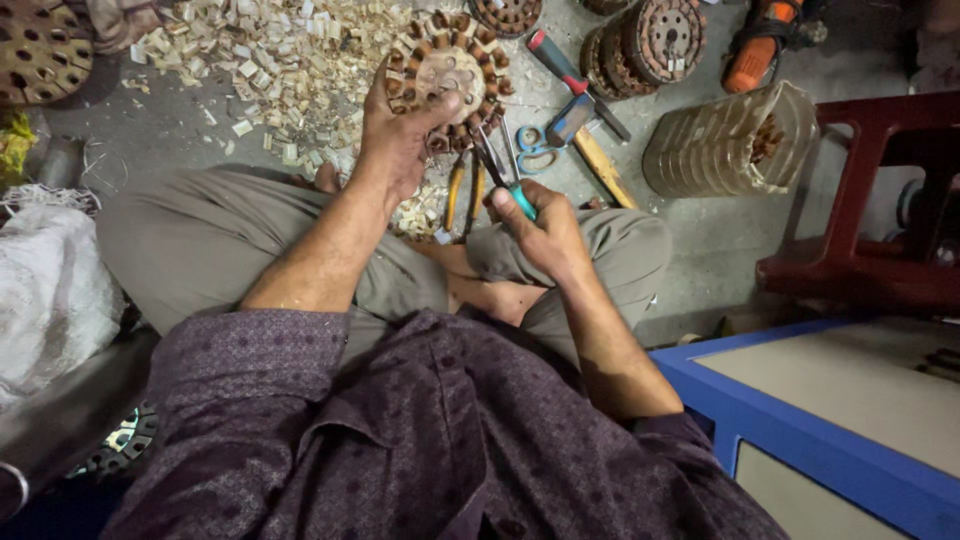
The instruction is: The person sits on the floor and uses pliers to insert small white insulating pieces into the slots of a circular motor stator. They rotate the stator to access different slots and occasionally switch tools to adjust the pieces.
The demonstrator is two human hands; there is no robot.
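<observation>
My left hand grips a round motor stator with copper-brown windings around its rim, holding it upright on the floor in front of my crossed legs. My right hand holds a teal-handled screwdriver whose metal tip points at the stator's lower right edge. Both hands are close together above my knees.
A heap of pale paper scraps covers the floor at the left. Scissors, a red-handled screwdriver, a wooden-handled tool and more stators lie beyond. A clear plastic container, a red stool and a blue cabinet stand at the right.
</observation>
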